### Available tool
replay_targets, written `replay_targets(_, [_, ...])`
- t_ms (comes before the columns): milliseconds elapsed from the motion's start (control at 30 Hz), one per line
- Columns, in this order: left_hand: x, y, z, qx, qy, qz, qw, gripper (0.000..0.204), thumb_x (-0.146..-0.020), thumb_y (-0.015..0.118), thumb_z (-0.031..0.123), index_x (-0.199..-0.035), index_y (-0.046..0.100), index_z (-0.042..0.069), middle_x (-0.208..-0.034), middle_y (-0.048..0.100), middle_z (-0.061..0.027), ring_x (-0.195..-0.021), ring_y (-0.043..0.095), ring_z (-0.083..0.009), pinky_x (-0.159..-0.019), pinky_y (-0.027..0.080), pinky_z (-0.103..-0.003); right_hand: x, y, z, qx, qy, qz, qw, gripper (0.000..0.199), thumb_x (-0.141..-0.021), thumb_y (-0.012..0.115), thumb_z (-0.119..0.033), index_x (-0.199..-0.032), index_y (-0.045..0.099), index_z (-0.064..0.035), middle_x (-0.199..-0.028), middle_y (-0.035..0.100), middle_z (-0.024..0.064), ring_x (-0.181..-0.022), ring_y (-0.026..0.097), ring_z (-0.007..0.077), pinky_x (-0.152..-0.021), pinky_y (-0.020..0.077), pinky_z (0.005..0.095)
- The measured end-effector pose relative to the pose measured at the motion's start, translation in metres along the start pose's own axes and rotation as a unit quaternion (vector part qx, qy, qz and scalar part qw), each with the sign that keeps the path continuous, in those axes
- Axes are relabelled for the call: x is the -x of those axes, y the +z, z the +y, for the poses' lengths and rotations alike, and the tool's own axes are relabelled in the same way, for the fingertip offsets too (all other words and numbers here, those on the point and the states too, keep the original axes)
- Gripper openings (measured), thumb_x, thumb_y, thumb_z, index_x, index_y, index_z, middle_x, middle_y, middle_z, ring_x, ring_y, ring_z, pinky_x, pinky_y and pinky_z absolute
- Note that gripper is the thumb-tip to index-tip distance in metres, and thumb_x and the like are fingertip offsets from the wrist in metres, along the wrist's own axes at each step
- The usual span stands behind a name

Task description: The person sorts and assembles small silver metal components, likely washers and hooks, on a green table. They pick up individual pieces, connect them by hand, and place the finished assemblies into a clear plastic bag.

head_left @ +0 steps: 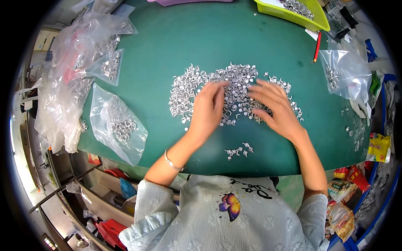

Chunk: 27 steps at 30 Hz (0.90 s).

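A wide heap of small silvery metal pieces [182, 93], many of them hook-shaped with round ends, lies on the green tabletop [180, 46]. Both hands rest in or just over it. My left hand [207, 106], with a bracelet on its wrist, reaches into the middle of the heap; its fingers stretch toward the right and the thumb stands apart. Facing it, my right hand [277, 108] has its fingers spread over the heap's right part. Neither hand visibly holds a piece. Nearer to me sits a small separate group of metal pieces [239, 151].
Transparent bags of metal pieces [119, 125] line the left side, and another bag [345, 73] lies at the right. A yellow-green basket [293, 14] and a purple container [190, 1] stand at the far edge. A red pen [317, 47] lies near the basket.
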<state>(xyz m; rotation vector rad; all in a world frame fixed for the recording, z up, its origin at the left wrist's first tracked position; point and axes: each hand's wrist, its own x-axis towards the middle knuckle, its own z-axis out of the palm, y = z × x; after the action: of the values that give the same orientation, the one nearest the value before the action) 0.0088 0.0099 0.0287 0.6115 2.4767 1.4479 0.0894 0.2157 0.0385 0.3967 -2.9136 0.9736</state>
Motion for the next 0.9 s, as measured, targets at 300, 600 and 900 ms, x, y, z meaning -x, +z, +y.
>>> replay_targets(300, [-0.019,0.004,-0.026,-0.227,0.234,0.020,0.945,0.015,-0.082,0.068,0.008,-0.097,0.070,0.005,-0.116,0.067,-0.0047,-0.062,0.066,-0.0238,-0.055,0.053,-0.032,0.005,0.017,0.006,0.177,0.039,-0.015,0.983,0.043,-0.089,0.061,-0.026,-0.128,0.055,-0.0092,-0.142,0.045,0.0065,-0.135,0.037,0.0274,-0.112,0.0295,0.0452])
replay_targets(600, [0.001,-0.002,-0.020,-0.216,0.230,0.040,0.948,0.021,-0.077,0.065,0.000,-0.097,0.070,0.004,-0.114,0.068,-0.0049,-0.063,0.066,-0.0219,-0.054,0.053,-0.031,0.002,0.005,0.023,0.052,0.120,0.159,0.979,0.030,-0.083,0.067,-0.010,-0.112,0.064,-0.0048,-0.125,0.056,0.0105,-0.123,0.049,0.0294,-0.102,0.0361,0.0416])
replay_targets(900, [0.018,-0.011,-0.030,-0.255,0.182,-0.001,0.950,0.026,-0.076,0.063,-0.002,-0.099,0.071,0.006,-0.113,0.069,-0.0052,-0.064,0.067,-0.0229,-0.053,0.053,-0.030,-0.005,0.016,0.000,0.161,0.031,-0.038,0.986,0.049,-0.085,0.066,-0.022,-0.130,0.053,-0.0096,-0.144,0.042,0.0062,-0.135,0.035,0.0300,-0.111,0.0281,0.0493])
